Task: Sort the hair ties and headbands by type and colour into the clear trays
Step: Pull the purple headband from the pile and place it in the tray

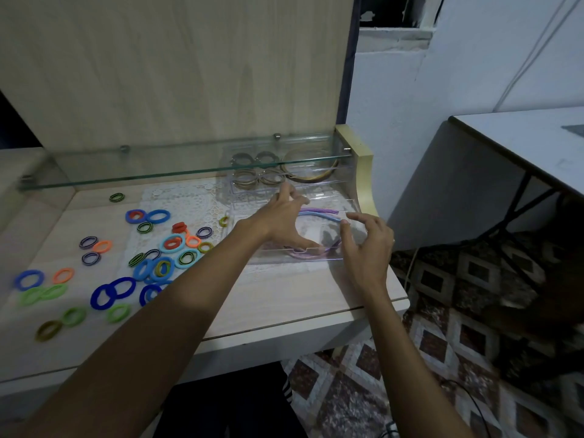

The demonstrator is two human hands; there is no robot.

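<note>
A clear tray (pixel 354 213) lies at the right end of the tabletop and holds purple and blue headbands (pixel 319 213). My left hand (pixel 281 216) reaches over the tray with spread fingers, its thumb down by the near wall. My right hand (pixel 368 245) hovers at the tray's right near corner, fingers loosely curled and holding nothing. Behind it, under the glass shelf, a second clear tray (pixel 343 178) holds several dark hair ties (pixel 252 169) and a brown headband (pixel 311 178). Several loose hair ties (pixel 158 257) in blue, green, orange, red and striped colours lie scattered on the left.
A glass shelf (pixel 126 178) runs across the back above the tabletop. A white lace mat (pixel 186 197) lies under the ties and trays. The table's right edge drops to a patterned floor (pixel 442 343). Another table (pixel 521 147) stands at right.
</note>
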